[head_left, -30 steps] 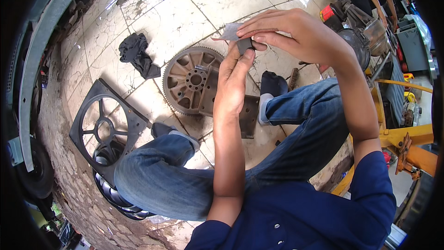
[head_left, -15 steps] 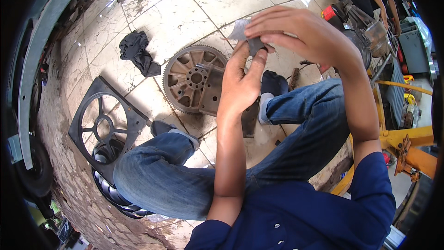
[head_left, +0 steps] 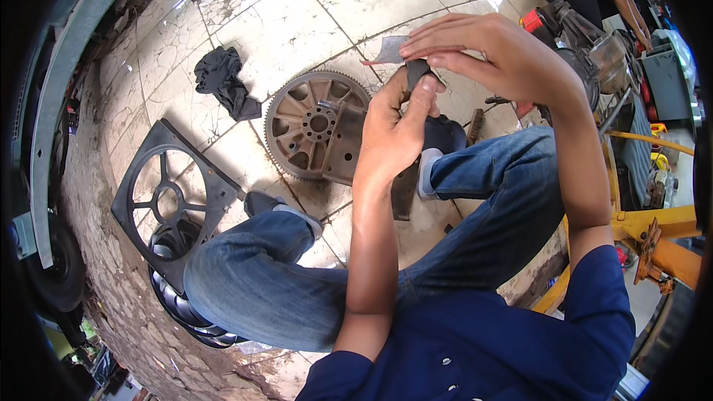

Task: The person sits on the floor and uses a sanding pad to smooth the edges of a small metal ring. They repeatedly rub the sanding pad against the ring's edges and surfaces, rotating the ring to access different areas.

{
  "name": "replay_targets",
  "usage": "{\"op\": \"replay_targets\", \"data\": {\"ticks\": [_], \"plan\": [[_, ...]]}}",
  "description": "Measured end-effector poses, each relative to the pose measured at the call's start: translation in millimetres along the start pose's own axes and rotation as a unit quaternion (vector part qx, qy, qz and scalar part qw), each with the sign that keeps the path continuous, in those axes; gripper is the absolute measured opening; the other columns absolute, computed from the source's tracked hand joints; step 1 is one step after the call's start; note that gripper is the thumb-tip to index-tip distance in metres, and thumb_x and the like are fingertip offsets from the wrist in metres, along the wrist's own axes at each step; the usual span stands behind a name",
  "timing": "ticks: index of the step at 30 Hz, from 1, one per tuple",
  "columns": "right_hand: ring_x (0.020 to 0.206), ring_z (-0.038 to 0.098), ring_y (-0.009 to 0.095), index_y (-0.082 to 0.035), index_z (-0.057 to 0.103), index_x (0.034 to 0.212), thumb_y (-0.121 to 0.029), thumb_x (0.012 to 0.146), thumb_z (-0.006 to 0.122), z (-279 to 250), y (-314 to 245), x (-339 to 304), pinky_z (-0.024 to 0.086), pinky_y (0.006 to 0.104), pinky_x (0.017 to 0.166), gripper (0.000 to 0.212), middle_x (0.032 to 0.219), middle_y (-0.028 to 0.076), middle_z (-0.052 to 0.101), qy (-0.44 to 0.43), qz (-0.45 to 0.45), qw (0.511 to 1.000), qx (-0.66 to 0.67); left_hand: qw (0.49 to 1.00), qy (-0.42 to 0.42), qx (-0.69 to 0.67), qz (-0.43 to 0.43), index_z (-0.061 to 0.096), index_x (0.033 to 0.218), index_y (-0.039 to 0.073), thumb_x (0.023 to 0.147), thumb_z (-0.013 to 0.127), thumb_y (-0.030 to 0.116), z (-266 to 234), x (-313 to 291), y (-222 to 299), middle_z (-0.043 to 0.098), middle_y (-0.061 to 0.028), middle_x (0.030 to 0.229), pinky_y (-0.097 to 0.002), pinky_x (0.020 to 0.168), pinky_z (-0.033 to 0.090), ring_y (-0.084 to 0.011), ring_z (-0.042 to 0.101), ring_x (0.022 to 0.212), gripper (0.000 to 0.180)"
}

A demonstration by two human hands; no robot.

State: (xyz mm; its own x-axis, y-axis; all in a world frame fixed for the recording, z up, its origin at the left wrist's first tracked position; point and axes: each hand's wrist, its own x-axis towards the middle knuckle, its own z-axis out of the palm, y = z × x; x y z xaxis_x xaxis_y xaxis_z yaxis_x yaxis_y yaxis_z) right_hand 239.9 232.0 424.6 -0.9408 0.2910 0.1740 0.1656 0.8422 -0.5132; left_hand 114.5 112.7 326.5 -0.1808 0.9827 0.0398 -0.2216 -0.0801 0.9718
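Observation:
My left hand (head_left: pixel 396 130) is closed, thumb up, round a small dark grey piece (head_left: pixel 418 71) whose kind I cannot make out. From above, my right hand (head_left: pixel 494 48) presses a sheet of sandpaper (head_left: pixel 391 50) over that piece, its fingers together. The sheet is grey on one face and reddish along its lower edge; most of it is hidden under my fingers. Below and left of my hands, a toothed flywheel (head_left: pixel 286 132) lies on the tiles, with a flat rusty metal plate (head_left: pixel 343 150) with holes over its right side.
A black cloth (head_left: pixel 220 83) lies left of the flywheel. Near my left knee are a black fan shroud (head_left: pixel 213 194) and fan. A brush (head_left: pixel 476 126) lies by my right foot. Yellow steel framing (head_left: pixel 653 219) stands at right; a co-worker's arm (head_left: pixel 630 13) shows far right.
Both hands have moved slightly right. My right hand has tilted so that the sandpaper's reddish edge shows more. The co-worker has shifted at the far right.

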Motion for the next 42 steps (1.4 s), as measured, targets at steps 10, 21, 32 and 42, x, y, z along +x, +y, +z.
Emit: {"op": "replay_targets", "data": {"ticks": [10, 21, 32, 42], "plan": [[0.094, 0.068, 0.03, -0.005, 0.07, 0.111, -0.016, 0.094, 0.058, -3, -8, 2, 0.053, 0.0368, 0.082, 0.024, 0.11, 0.013, 0.07, -0.004, -0.052, 0.998, 0.021, 0.998, 0.015, -0.049, 0.041, 0.066, 0.097, 0.001, 0.1, 0.052, 0.028, -2, 2, -13, 0.058, -0.003, 0.07, -0.0269, 0.066, 0.044, -0.0112, 0.054, 0.068, 0.031], [0.109, 0.064, 0.028, -0.001, 0.068, 0.115, -0.005, 0.091, 0.057, -9, -6, -1, 0.05, 0.0365, 0.093, 0.027, 0.117, 0.014, 0.067, -0.061, 0.052, 0.997, 0.017, 0.989, -0.042, -0.129, 0.057, 0.062, 0.103, -0.003, 0.1, 0.044, 0.022, -3, 5, -17, 0.065, -0.011, 0.095, -0.0309, 0.086, 0.044, -0.0184, 0.058, 0.094, 0.031], [0.104, 0.067, 0.025, 0.001, 0.067, 0.117, 0.0, 0.09, 0.057, -10, -10, 0, 0.052, 0.0325, 0.088, 0.029, 0.115, 0.015, 0.068, -0.082, 0.078, 0.991, 0.076, 0.995, 0.023, -0.075, 0.058, 0.069, 0.084, -0.001, 0.102, 0.052, 0.027, -1, 3, -5, 0.067, -0.0075, 0.09, -0.0282, 0.081, 0.045, -0.0113, 0.058, 0.081, 0.037], [0.103, 0.067, 0.026, 0.0, 0.067, 0.117, -0.001, 0.09, 0.056, -9, -14, -1, 0.052, 0.0329, 0.087, 0.029, 0.115, 0.014, 0.068, -0.026, 0.033, 0.995, 0.096, 0.969, -0.033, -0.227, 0.09, 0.062, 0.102, -0.002, 0.103, 0.046, 0.025, -1, 4, -13, 0.06, -0.0057, 0.083, -0.0302, 0.082, 0.043, -0.0138, 0.057, 0.073, 0.032]]}}
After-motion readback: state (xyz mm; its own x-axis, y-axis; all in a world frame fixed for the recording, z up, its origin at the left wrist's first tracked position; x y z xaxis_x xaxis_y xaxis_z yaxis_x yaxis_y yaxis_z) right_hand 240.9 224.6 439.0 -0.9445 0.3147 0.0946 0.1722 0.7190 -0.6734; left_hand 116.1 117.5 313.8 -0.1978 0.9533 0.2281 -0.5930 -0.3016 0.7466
